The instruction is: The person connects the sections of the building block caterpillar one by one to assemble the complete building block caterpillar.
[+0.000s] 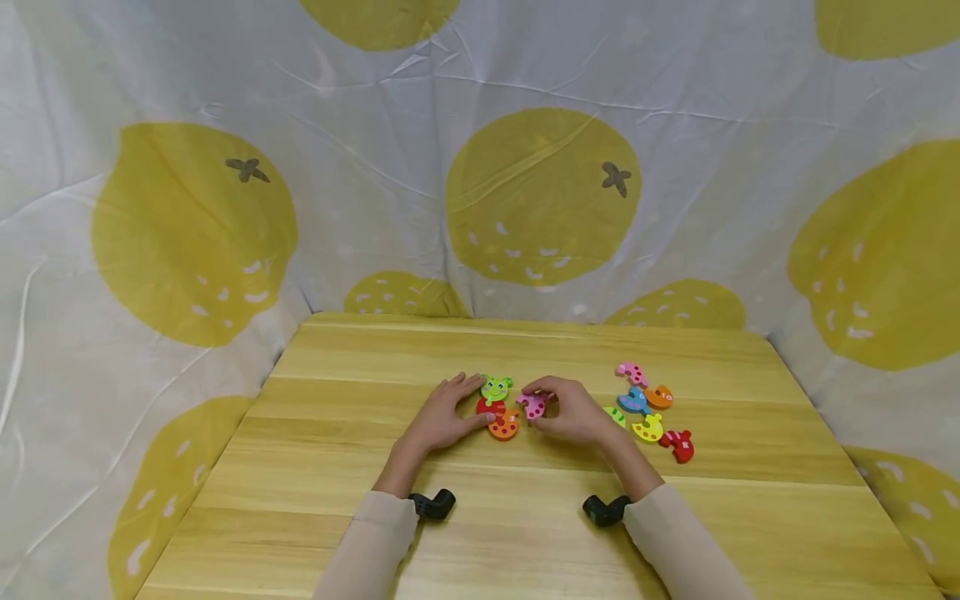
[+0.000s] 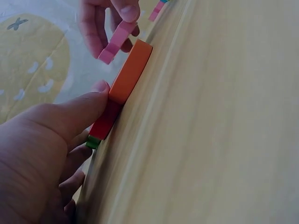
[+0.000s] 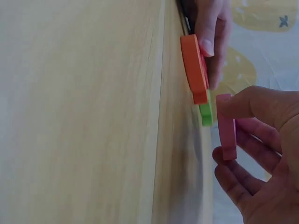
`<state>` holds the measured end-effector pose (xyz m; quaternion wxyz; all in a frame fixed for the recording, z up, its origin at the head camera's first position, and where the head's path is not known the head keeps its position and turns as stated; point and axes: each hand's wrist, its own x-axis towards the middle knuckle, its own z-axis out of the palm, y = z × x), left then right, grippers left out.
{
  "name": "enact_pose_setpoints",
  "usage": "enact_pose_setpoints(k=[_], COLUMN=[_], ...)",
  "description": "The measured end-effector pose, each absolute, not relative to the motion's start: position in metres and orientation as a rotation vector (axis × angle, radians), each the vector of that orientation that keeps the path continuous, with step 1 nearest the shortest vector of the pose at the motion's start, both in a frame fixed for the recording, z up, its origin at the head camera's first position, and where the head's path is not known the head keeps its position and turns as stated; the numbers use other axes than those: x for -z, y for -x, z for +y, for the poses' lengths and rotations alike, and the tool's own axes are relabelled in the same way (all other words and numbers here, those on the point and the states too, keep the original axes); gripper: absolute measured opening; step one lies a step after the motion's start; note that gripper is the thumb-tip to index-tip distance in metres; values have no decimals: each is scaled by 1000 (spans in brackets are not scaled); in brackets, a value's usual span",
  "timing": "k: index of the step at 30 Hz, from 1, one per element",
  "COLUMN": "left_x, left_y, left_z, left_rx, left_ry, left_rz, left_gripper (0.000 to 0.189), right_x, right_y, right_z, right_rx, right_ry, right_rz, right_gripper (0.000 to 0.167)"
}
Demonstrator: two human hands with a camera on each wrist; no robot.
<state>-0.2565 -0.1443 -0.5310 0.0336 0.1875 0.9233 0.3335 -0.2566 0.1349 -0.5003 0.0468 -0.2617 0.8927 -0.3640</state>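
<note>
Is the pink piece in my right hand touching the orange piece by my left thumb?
Apart. The right wrist view shows a clear gap between the pink piece and the orange piece.

Even light, dimmer wrist views

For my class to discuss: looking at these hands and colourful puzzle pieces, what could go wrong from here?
The curved pink piece with dark spots is pinched in the right hand, above the wood-grain table, so it might slip.
Pressing it against the rounded orange piece with red spots could nudge that out of line, though the left hand rests at its edge.
A second notched pink piece lies farther right, so the two might be confused.
</note>
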Motion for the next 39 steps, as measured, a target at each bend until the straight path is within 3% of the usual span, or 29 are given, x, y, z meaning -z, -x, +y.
enact_pose_setpoints(k=[30,39], left_x=[529,529], left_y=[254,257], left_z=[-143,-146], left_rx=[-1070,-1106], left_ry=[-533,-796], left_rz=[2800,2785], left_gripper=[73,70], right_x=[508,513], right_y=[258,257], right_z=[119,124], right_rx=[1005,1086], right_ry=[870,828], right_rz=[2670,2639], right_gripper=[42,50])
